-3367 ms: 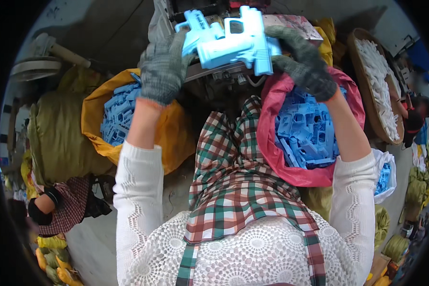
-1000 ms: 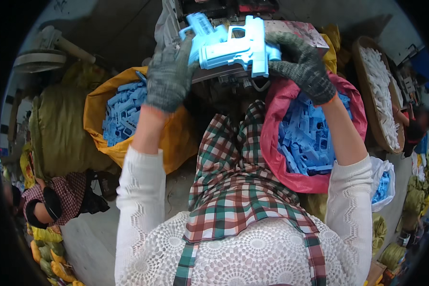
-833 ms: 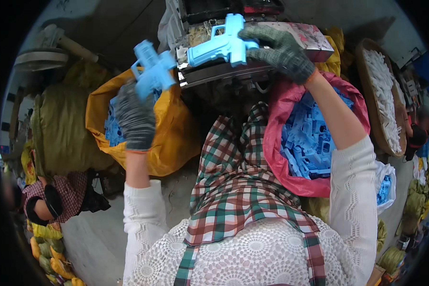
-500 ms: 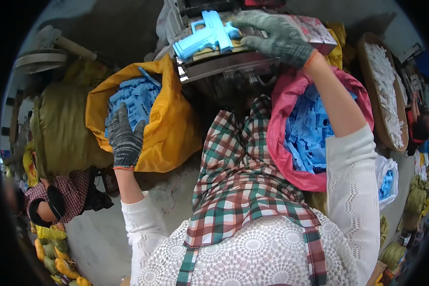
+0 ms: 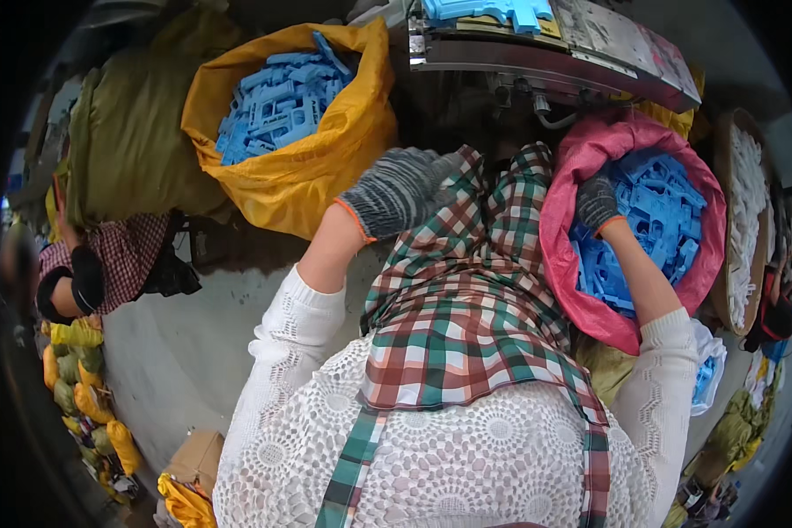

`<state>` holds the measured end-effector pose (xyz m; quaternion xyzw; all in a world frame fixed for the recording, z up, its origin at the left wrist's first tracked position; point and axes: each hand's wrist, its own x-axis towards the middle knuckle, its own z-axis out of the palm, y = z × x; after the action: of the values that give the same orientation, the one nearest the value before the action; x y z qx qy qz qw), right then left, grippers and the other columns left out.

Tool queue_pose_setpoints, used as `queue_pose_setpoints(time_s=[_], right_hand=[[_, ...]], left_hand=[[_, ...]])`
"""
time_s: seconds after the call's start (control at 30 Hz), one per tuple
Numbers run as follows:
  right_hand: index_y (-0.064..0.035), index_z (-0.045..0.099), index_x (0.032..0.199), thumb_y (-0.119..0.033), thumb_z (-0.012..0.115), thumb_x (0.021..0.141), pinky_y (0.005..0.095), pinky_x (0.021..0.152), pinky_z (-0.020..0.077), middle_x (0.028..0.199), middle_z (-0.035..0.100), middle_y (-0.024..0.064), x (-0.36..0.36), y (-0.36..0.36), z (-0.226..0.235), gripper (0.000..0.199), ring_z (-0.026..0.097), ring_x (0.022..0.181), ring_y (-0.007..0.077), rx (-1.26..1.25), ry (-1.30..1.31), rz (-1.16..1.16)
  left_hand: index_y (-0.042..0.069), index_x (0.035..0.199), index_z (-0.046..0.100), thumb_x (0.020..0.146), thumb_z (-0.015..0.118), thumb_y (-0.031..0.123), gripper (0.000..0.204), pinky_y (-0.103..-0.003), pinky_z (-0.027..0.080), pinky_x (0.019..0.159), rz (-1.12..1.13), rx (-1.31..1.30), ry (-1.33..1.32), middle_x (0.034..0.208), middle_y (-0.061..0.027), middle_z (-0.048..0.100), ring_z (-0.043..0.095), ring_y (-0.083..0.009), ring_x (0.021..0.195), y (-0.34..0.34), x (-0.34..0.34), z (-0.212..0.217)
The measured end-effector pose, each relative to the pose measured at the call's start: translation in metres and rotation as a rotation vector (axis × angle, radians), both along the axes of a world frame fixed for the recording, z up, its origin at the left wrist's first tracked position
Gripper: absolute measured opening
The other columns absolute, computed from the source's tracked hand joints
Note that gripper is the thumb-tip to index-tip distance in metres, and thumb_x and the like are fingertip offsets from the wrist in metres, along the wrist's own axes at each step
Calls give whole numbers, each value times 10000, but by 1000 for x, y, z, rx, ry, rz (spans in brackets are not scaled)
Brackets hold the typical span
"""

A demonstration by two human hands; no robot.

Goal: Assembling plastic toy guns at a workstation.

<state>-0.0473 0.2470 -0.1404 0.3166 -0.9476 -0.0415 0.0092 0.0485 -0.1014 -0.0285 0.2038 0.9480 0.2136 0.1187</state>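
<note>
The right hand [image 5: 597, 204], gloved, reaches into the pink sack [image 5: 561, 255] at three o'clock, fingers curled among the blue parts [image 5: 656, 220] (whether they pinch one I cannot tell). It is best to lift a single part cleanly, since the pieces look tangled. The left hand [image 5: 402, 189], gloved, fingers loosely bent and empty, hovers over the checked apron [image 5: 466, 299]. At eleven o'clock a yellow sack [image 5: 308, 176] holds more parts; the machine [image 5: 546, 53] at twelve overhangs the lap.
</note>
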Motion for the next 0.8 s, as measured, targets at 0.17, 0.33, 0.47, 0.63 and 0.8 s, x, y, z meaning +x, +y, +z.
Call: queue_pose_setpoints(time_s=[0.17, 0.33, 0.47, 0.63, 0.8], right_hand=[[-40, 626, 1001, -134, 580, 794, 416, 758, 478, 1044, 606, 150, -1, 34, 79, 232, 593, 890, 267, 348, -105, 443], [-90, 482, 1273, -188, 684, 809, 259, 679, 509, 1155, 581, 26, 35, 34, 185, 516, 571, 945, 112, -775, -694, -358], [-70, 445, 1295, -173, 650, 837, 277, 764, 507, 1116, 589, 57, 68, -7, 193, 512, 578, 950, 122, -1126, -599, -260], [-33, 327, 1370, -232, 674, 817, 346, 875, 468, 1172, 561, 167, 102, -61, 169, 682, 579, 1023, 212, -1042, -565, -114], [-20, 371, 1324, -251, 659, 810, 382, 911, 444, 1178, 532, 246, 92, -62, 182, 633, 527, 1119, 351, -1216, -472, 30]], left_hand=[[70, 1265, 490, 869, 545, 344, 485, -390, 425, 911, -74, 23, -70, 1114, -171, 593, 548, -336, 1023, 2, 2, 3], [68, 1292, 481, 852, 619, 207, 482, -350, 416, 959, -38, 408, -266, 1248, -154, 539, 521, -270, 1139, 13, 8, -1], [31, 1308, 457, 844, 635, 134, 508, -332, 452, 903, -281, 759, -210, 1255, -137, 523, 524, -190, 1125, 52, -3, -29], [18, 1125, 541, 889, 596, 286, 362, -293, 498, 726, 416, 1543, -699, 984, -63, 620, 598, -137, 871, 87, -10, -16], [15, 1047, 580, 868, 624, 293, 334, -287, 508, 739, 496, 1520, -558, 908, -52, 631, 605, -120, 816, 51, -12, -15]])
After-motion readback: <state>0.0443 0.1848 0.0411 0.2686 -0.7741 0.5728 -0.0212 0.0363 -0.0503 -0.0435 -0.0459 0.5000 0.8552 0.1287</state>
